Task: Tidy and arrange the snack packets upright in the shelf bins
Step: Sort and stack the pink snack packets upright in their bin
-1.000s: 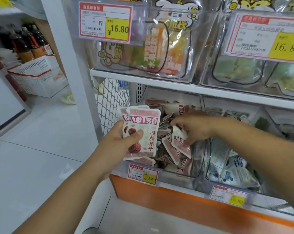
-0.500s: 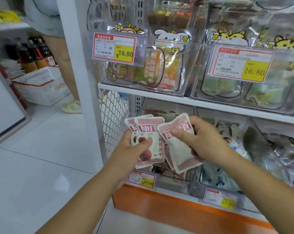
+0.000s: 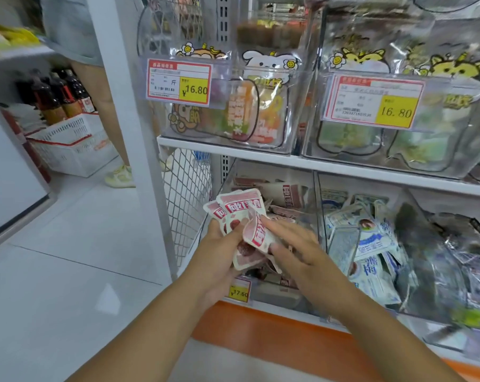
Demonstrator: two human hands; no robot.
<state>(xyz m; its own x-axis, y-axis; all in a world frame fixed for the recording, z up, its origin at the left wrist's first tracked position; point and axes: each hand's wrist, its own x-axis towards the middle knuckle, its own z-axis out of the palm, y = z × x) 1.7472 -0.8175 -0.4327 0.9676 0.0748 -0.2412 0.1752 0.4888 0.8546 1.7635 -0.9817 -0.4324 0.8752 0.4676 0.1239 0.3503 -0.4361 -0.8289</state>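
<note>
At the lower shelf, just in front of the clear bin (image 3: pixel 277 297), the left hand (image 3: pixel 219 255) grips a small fan of pink packets (image 3: pixel 240 206) upright. Its thumb curls across their faces and covers most of the printed fruit, and the overlap makes the number of packets impossible to count. The right hand (image 3: pixel 299 255) pinches one bent packet (image 3: pixel 256 234) between thumb and forefinger, touching the fan. Its other fingers are smeared by blur and partly tucked behind. More loose packets (image 3: pixel 288 195) lie jumbled in the bin behind both hands, which block much of the heap. The left wrist cuts off the yellow price tag (image 3: pixel 240 292) on the bin front. Blue and white packets (image 3: pixel 371 244) in the next bin are blurred and their print unreadable. Far left, a person (image 3: pixel 106 111) shows only from the waist down, beside a white basket (image 3: pixel 70 144)
</note>
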